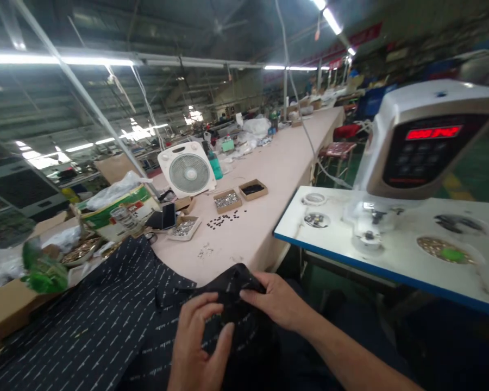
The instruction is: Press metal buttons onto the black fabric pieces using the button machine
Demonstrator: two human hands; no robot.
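Observation:
A dark patterned fabric [101, 315] with rows of small white marks spreads over the near left of the table and toward my lap. My right hand [277, 298] pinches a folded black edge of it between thumb and fingers. Over the same fabric, just to the left, is my left hand [199, 336], its fingers curved and the thumb held apart from them. Nothing shows gripped in that hand. Small black pieces [224, 218] and small silvery pieces [206, 250] lie loose on the table beyond the fabric.
At right, a machine [427, 141] with a red display stands on a white blue-edged worktop [338, 206] with inset dishes of parts. A box fan [187, 169] and small boxes of metal parts [227, 201] stand on the long table [285, 157]. Cartons [12, 309] crowd the left.

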